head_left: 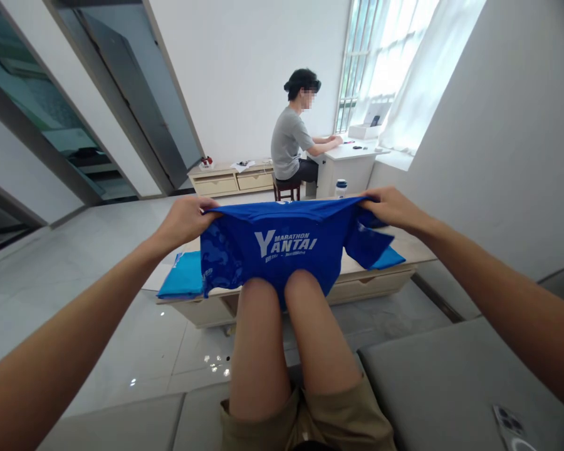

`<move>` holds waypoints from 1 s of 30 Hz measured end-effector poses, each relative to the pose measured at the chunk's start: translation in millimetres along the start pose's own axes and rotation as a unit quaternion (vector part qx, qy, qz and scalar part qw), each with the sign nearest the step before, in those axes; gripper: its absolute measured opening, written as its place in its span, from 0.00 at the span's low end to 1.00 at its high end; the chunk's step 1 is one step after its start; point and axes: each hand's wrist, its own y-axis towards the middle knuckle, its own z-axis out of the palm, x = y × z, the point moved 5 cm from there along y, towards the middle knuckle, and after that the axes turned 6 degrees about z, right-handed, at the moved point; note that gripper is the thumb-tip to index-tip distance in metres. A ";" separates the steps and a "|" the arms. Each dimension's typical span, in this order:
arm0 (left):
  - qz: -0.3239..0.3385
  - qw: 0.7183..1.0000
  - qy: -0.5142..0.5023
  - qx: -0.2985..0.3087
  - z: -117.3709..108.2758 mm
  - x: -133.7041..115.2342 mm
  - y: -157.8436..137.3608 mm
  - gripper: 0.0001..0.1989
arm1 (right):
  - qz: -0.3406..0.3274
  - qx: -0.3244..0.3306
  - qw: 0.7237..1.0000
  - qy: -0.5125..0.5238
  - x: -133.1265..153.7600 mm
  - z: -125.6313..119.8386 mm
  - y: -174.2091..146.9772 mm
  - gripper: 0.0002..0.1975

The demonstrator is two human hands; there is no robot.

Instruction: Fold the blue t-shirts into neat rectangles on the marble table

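Note:
A dark blue T-shirt [286,225] with white "Marathon Yantai" lettering is stretched out in front of my knees. My left hand [183,220] is closed on its left shoulder edge, and my right hand [389,208] pinches the right one. The lower part of the shirt hangs down by my knees, and its sleeves droop at both sides. Behind it on the low wooden table lies a folded lighter blue cloth [182,277] at the left. Another piece of lighter blue cloth [389,258] shows at the right, partly hidden by the shirt.
The low table [373,285] stands just beyond my knees, with a bottle [341,188] behind the shirt. A grey sofa [418,376] is under me, and a phone [512,426] lies on it at the right. Farther off, a person [291,134] sits at a white desk [352,164].

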 end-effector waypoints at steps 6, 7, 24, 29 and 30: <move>-0.009 0.986 -0.033 -0.165 7.7 0.2 -14.3 0.18 | -0.008 -0.097 0.994 0.059 -17.3 29.0 -13.5 0.22; -0.007 0.985 -0.024 -0.170 14.8 4.1 -17.2 0.18 | -0.023 -0.135 0.989 0.046 -18.0 33.1 -15.6 0.22; -0.118 0.992 0.044 -0.027 145.9 171.5 -2.9 0.20 | -0.027 -0.184 0.940 -0.285 -126.0 155.8 93.2 0.27; -0.150 0.977 0.143 0.045 218.0 223.3 41.3 0.20 | -0.001 -0.073 0.948 -0.311 -155.6 232.6 150.1 0.26; -0.136 0.980 0.139 0.045 236.2 224.2 43.8 0.21 | -0.019 -0.052 0.951 -0.304 -156.9 250.4 148.9 0.27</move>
